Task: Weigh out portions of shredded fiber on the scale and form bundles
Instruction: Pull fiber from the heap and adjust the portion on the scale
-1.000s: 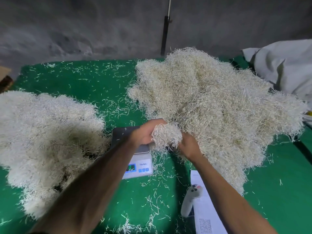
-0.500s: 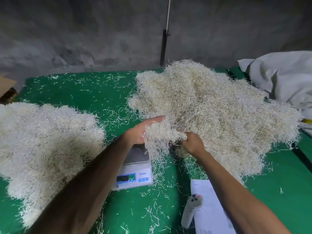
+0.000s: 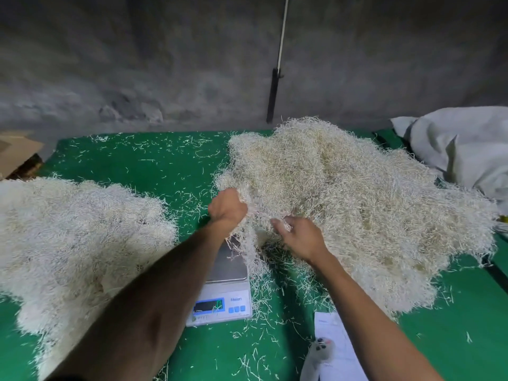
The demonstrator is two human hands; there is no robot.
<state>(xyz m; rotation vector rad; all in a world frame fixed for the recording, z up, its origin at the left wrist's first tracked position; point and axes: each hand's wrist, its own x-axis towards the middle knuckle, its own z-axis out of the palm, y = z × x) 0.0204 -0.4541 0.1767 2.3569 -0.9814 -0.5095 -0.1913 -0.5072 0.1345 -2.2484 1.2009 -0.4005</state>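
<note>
A large heap of pale shredded fiber [image 3: 357,204] covers the right half of the green table [image 3: 154,166]. My left hand [image 3: 227,206] grips a clump of strands at the heap's near left edge, and loose strands trail from it down over the scale. My right hand [image 3: 301,236] pinches fiber at the heap's front edge, just right of the scale. The small digital scale [image 3: 225,287] sits below both hands, its steel platform partly hidden by my left forearm and bearing only a few stray strands. A second, whiter heap of fiber [image 3: 74,243] lies at the left.
A white paper sheet [image 3: 334,350] and a small grey handheld device [image 3: 316,358] lie at the front, right of the scale. A grey cloth sack [image 3: 461,149] sits at the back right, a cardboard box [image 3: 16,152] at the back left. Stray strands litter the table.
Both hands moved away from me into the right heap's edge. The compact clump held between them earlier has loosened, and strands now hang over the scale. The camera tilted downward.
</note>
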